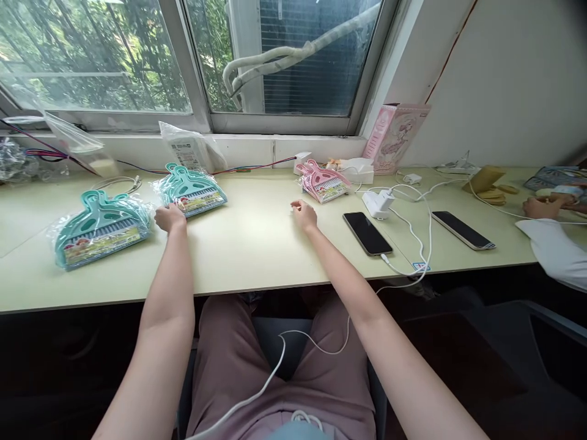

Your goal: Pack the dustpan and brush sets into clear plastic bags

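My left hand point(170, 218) is closed on the lower left corner of a teal dustpan and brush set point(195, 188) in clear plastic wrap, lying on the table. Left of that hand is another wrapped teal dustpan and brush set point(103, 229), flat on the table. My right hand point(304, 215) rests over the tabletop with loosely curled fingers and nothing visible in them. Just beyond it, apart from the fingers, lies a smaller pink dustpan and brush set point(322, 182), also wrapped.
Right of my right arm, a phone point(367, 233) is plugged into a white cable near a white charger point(378, 203). Another phone point(463, 230) lies farther right. A pink box point(397, 137) stands by the wall. Another person's hand point(543, 206) is at the far right.
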{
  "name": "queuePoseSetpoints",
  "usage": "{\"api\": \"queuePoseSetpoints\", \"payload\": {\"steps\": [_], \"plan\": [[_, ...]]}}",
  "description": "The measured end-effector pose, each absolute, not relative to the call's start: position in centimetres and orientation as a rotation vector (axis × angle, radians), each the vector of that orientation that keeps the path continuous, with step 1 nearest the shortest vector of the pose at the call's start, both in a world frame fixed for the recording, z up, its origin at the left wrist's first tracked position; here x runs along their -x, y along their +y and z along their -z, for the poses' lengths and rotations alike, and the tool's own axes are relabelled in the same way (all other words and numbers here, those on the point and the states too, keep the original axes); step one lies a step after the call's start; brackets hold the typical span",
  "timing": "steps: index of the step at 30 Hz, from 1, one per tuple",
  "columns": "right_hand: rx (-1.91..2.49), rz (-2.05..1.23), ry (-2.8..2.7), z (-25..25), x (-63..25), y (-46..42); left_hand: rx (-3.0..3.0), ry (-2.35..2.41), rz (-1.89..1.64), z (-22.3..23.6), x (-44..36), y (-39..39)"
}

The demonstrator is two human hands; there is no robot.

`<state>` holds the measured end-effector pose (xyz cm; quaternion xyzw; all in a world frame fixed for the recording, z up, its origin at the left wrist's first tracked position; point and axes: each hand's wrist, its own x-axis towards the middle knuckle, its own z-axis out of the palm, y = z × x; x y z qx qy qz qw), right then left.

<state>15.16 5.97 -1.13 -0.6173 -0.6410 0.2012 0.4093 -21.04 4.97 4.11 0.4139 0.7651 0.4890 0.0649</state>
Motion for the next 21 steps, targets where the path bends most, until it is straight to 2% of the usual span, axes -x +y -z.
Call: {"api": "queuePoseSetpoints", "payload": {"steps": [5, 8, 11, 14, 21], "plan": [[1.721, -0.096, -1.713, 1.1, -16.5, 7.7, -0.869, 2.572, -1.531, -2.6, 22.1, 5.7], [1.833, 0.213, -1.78, 1.2, -17.7, 9.1, -0.939, 2.71, -1.584, -2.6, 21.0, 5.7], [1.88, 0.359, -1.792, 1.3, -18.9, 10.7, -1.202, 2.687, -1.664, -3.1, 18.6, 5.1], [1.902, 0.37, -1.733, 1.2, -19.4, 12.1, -1.532, 2.511, -1.66, -3.4, 16.1, 4.5], [1.799, 0.132, -1.644, 0.6, -18.4, 13.3, -1.898, 2.293, -1.51, -2.1, 14.0, 5.0]]}}
